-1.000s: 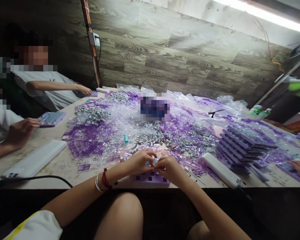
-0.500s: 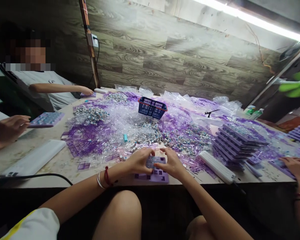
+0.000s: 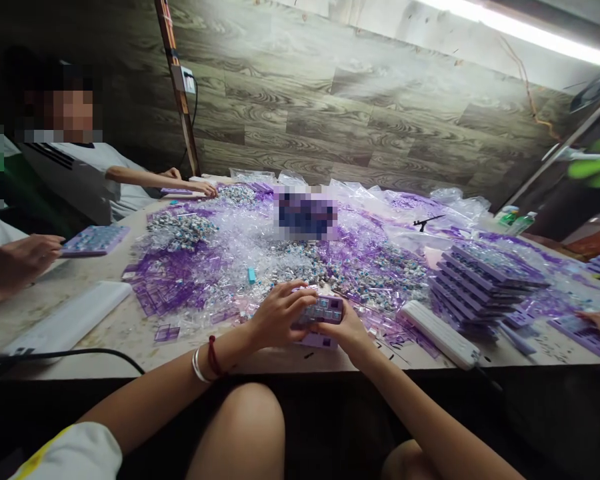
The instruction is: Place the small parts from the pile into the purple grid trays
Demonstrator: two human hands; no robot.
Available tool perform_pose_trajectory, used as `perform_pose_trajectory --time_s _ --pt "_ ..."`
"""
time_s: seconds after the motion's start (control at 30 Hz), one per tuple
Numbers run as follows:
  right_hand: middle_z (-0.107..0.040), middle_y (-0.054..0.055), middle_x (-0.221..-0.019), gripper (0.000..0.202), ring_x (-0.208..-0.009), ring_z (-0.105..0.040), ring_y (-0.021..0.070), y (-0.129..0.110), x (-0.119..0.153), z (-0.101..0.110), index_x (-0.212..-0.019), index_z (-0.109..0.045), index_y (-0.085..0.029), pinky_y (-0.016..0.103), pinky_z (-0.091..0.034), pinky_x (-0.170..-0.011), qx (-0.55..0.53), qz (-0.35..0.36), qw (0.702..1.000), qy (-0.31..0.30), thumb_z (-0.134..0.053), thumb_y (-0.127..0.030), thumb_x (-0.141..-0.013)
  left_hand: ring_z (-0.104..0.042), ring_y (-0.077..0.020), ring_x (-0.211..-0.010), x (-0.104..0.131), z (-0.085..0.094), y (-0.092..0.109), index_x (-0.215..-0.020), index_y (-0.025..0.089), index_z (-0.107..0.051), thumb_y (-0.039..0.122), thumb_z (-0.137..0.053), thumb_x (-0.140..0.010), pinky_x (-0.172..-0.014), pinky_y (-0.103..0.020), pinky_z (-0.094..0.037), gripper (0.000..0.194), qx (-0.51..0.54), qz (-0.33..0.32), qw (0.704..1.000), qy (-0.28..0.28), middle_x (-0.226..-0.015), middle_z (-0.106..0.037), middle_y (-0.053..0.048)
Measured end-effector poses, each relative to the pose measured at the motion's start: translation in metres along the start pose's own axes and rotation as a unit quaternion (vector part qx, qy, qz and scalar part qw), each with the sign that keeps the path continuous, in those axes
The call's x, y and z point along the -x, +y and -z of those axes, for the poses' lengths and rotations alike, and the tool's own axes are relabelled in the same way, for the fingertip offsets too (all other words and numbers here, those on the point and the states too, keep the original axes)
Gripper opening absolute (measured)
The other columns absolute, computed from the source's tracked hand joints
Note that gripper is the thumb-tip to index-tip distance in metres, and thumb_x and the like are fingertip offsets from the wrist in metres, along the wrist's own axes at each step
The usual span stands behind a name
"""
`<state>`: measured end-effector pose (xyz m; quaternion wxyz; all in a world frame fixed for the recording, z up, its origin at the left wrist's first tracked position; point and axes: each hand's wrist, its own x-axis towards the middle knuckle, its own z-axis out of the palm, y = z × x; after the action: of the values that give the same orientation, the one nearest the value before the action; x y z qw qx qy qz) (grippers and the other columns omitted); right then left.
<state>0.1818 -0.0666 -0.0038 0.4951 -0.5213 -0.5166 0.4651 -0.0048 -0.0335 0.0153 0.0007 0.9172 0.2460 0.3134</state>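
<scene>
A purple tray with square compartments (image 3: 320,339) is at the table's near edge, tilted up a little between my hands. My right hand (image 3: 347,330) grips its right side, thumb over the top and fingers round the edge. My left hand (image 3: 283,313) lies over its left part with bent fingers on top; whether it holds a small piece is hidden. Clear and bluish pieces fill several compartments, while a few show dark. Just beyond lies a heap of small white and blue parts (image 3: 300,262).
Purple trays are stacked (image 3: 480,287) at right, beside a white power strip (image 3: 440,333). Another white strip (image 3: 75,320) lies left. Purple and clear pieces (image 3: 175,280) spread across the table. A blurred dark blue basket (image 3: 304,217) stands mid-table. Other people's hands (image 3: 23,263) work left and right.
My left hand has moved over the tray's top and my right hand has gone to its right side. The tray is now lifted and tilted. The far person's arm reaches further toward the parts.
</scene>
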Motion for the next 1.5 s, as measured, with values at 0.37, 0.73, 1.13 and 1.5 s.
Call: perform_pose_trajectory --time_s 0.37,0.73,1.13,1.5 --pt "-0.066 0.003 -0.099 0.054 -0.091 -0.063 0.0205 -0.003 0.008 -0.014 -0.104 -0.051 -0.020 0.035 -0.050 -0.084 -0.085 0.014 0.996 0.029 -0.077 -0.025 -0.057 -0.047 -0.0294 -0.109 0.001 -0.003 -0.008 -0.133 0.017 -0.037 0.042 -0.068 -0.075 -0.097 -0.046 -0.041 0.070 0.007 0.027 1.000 -0.002 -0.122 -0.052 -0.013" --pt "-0.067 0.001 -0.086 0.050 -0.080 -0.065 0.0198 -0.011 0.008 -0.027 -0.098 -0.053 -0.019 0.032 -0.052 -0.071 -0.114 -0.044 0.990 0.069 -0.076 -0.021 -0.053 -0.046 -0.0284 -0.105 0.003 -0.009 -0.014 -0.131 0.020 -0.046 0.036 -0.066 -0.079 -0.093 -0.045 -0.043 0.059 -0.039 0.032 0.999 -0.019 -0.116 -0.052 -0.012" --pt "-0.067 0.007 -0.094 0.047 -0.086 -0.064 0.0222 -0.007 -0.006 -0.009 -0.102 -0.054 -0.017 0.034 -0.051 -0.075 0.005 0.018 0.999 0.044 -0.075 -0.034 -0.063 -0.053 -0.0263 -0.099 -0.001 -0.005 -0.011 -0.124 0.021 -0.052 0.043 -0.067 -0.075 -0.086 -0.038 -0.044 0.055 -0.037 0.059 0.997 -0.034 -0.109 -0.059 -0.009" --pt "-0.065 0.012 -0.117 0.038 -0.114 -0.056 0.0240 0.021 -0.069 0.009 -0.106 -0.064 -0.017 0.049 -0.020 -0.109 0.422 0.151 0.890 0.078 -0.041 -0.005 -0.078 -0.058 -0.0242 -0.086 0.002 -0.003 -0.014 -0.094 0.020 -0.064 0.068 -0.065 -0.067 -0.076 -0.032 -0.041 0.055 -0.057 0.049 0.987 -0.142 -0.090 -0.066 -0.005"
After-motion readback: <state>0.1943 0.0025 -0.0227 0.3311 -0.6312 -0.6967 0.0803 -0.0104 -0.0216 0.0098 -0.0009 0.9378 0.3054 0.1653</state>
